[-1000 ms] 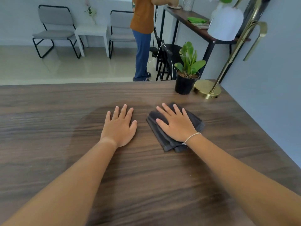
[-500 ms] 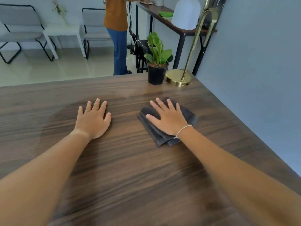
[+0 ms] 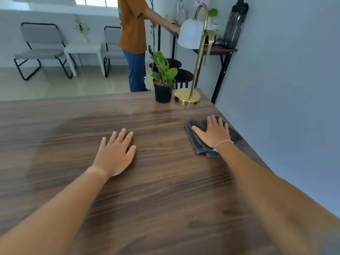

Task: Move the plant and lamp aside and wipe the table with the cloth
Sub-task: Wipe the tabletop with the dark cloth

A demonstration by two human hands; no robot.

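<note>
- One folded dark grey cloth [image 3: 197,139] lies at the right edge of the wooden bench [image 3: 156,199], just beside the blue wall [image 3: 285,107].
- The right hand [image 3: 214,134] presses flat on the cloth, fingers spread; the left hand [image 3: 116,153] lies flat and empty on bare wood, well apart.
- One potted plant [image 3: 163,80] and one brass lamp [image 3: 193,57] stand side by side at the far right corner.
- Beyond: a person in an orange shirt [image 3: 133,24], two grey chairs [image 3: 39,46], one white side table [image 3: 82,50].
</note>
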